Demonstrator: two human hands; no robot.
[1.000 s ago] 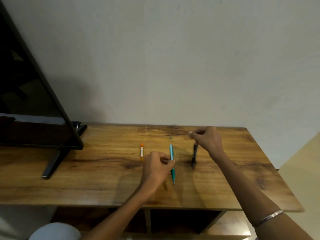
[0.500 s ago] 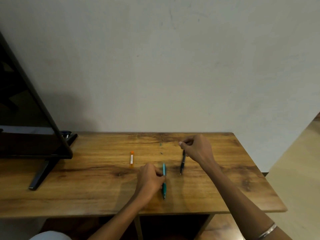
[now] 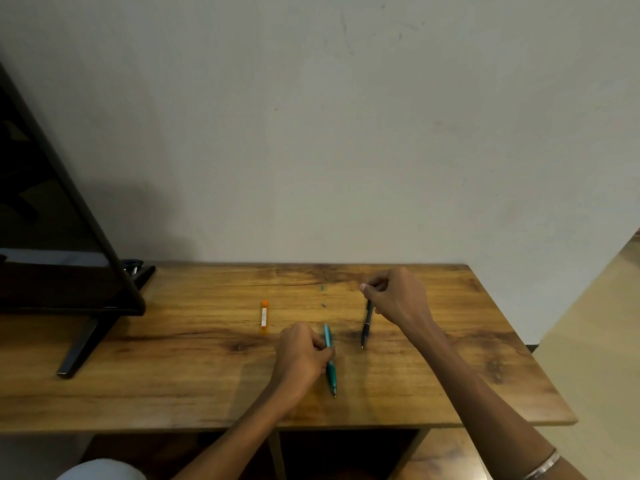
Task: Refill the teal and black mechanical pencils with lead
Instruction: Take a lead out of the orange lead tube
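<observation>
Seemingly early: left hand (image 3: 302, 355) pinching teal pencil (image 3: 330, 358), right hand (image 3: 394, 297) pinching black pencil (image 3: 366, 325); orange lead tube (image 3: 264, 317) lying untouched at 10 o'clock, refilling remaining.

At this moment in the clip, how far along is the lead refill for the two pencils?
Early. Nothing looks refilled yet. The left hand grips the teal pencil on the table, and the right hand pinches the top of the black pencil. The orange lead case lies untouched beside them. Two tiny specks lie behind the teal pencil; what they are cannot be told. Loading lead into both remains.
</observation>
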